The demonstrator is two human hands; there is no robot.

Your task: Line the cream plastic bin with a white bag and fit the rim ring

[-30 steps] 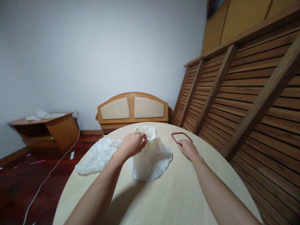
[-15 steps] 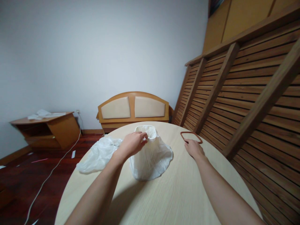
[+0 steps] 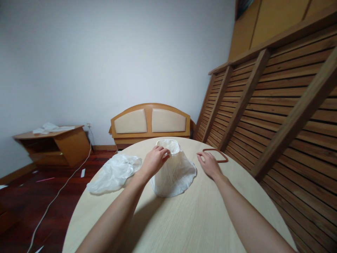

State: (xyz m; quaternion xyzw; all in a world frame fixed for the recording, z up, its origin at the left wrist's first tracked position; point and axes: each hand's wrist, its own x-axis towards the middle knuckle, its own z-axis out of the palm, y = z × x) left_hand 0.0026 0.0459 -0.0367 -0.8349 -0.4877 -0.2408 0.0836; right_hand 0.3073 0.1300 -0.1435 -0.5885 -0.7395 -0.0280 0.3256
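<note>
A white bin lined with a white plastic bag (image 3: 172, 172) stands on the round pale wooden table (image 3: 189, 218). My left hand (image 3: 154, 161) is closed on the bag's rim at the left of the opening. My right hand (image 3: 209, 165) lies flat and open on the table to the right of the bin, holding nothing. A reddish-brown ring (image 3: 215, 155) lies on the table just beyond its fingers. A loose white plastic bag (image 3: 114, 172) lies crumpled to the left of the bin.
A slatted wooden frame (image 3: 276, 105) leans along the right. A padded headboard (image 3: 150, 123) stands against the far wall behind the table. A low wooden cabinet (image 3: 55, 146) sits at the left, with a white cable (image 3: 56, 193) trailing over the dark floor.
My right hand slid the ring to the right, then let it go and drew back toward the bin. My left hand stayed on the bag's rim.
</note>
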